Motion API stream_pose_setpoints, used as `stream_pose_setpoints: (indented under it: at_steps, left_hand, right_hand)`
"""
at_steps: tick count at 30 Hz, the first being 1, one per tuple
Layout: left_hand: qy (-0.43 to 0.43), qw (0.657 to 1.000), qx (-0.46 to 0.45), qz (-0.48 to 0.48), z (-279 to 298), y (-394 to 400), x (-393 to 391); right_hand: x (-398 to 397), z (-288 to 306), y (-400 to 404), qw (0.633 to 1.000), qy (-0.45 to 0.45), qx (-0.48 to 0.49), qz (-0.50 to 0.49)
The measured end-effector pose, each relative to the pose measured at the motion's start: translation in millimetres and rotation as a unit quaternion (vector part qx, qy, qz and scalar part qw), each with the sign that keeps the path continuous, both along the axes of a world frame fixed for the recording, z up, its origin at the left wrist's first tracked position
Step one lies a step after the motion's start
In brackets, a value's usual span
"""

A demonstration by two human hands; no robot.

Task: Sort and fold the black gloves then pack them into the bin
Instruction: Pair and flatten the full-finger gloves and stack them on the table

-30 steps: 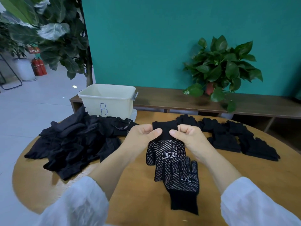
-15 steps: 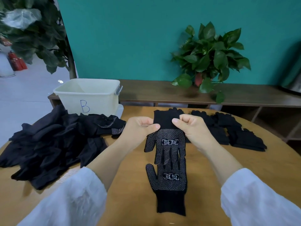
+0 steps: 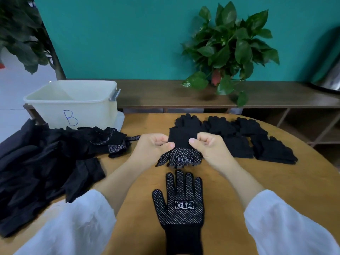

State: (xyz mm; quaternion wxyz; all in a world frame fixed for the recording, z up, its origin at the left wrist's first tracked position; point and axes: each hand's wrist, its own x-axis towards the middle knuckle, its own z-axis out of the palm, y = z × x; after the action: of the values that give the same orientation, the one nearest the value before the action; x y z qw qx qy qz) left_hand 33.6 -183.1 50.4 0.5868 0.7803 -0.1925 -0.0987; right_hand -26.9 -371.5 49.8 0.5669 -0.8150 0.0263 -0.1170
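Observation:
My left hand and my right hand each pinch the cuff of a black dotted glove, holding it above the round wooden table with its fingers curled under. A second dotted glove lies flat, palm up, near the front edge, fingers pointing away from me. A loose heap of black gloves covers the left of the table. Folded black gloves lie in a row at the back right. The cream bin marked B stands at the back left; I see nothing inside it.
A low wooden bench runs along the teal wall behind the table, with a potted green plant on it. A large leafy plant stands at the far left. A shiny metal object sits at the right edge.
Both hands have lifted the upper glove away from the lower one, which now lies alone and flat near me. The held glove's fingers have folded under. The view has tilted down and closer.

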Motion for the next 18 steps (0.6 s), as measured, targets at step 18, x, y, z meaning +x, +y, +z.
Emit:
stream_pose_setpoints:
  at_steps: [18]
  left_hand:
    - [-0.138, 0.973, 0.133, -0.13, -101, 62, -96]
  right_hand:
    - [-119, -96, 26, 0.958, -0.044, -0.28, 0.05]
